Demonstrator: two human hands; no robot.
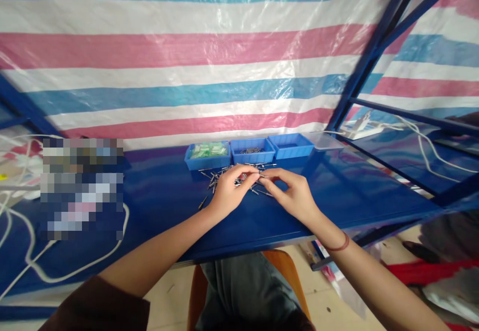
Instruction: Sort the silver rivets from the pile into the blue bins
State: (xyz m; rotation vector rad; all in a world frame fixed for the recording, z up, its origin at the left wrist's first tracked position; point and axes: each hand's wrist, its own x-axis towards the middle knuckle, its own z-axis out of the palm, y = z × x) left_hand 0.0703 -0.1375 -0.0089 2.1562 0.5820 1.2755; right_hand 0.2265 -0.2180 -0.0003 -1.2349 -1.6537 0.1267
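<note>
The left hand (229, 190) and right hand (297, 192) pinched a slender metal rod (262, 175) over scattered rods (214, 177), before the middle blue bin (254, 159); light, steady fingertip pressure seemed best.

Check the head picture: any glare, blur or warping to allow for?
Head view: glare streaks the striped sheet; pixelation hides items at left; the lower right edge looks soft; wide-angle stretch pulls the outer edges; fine detail on the thin piece between the left hand and right hand is too small to read.
</note>
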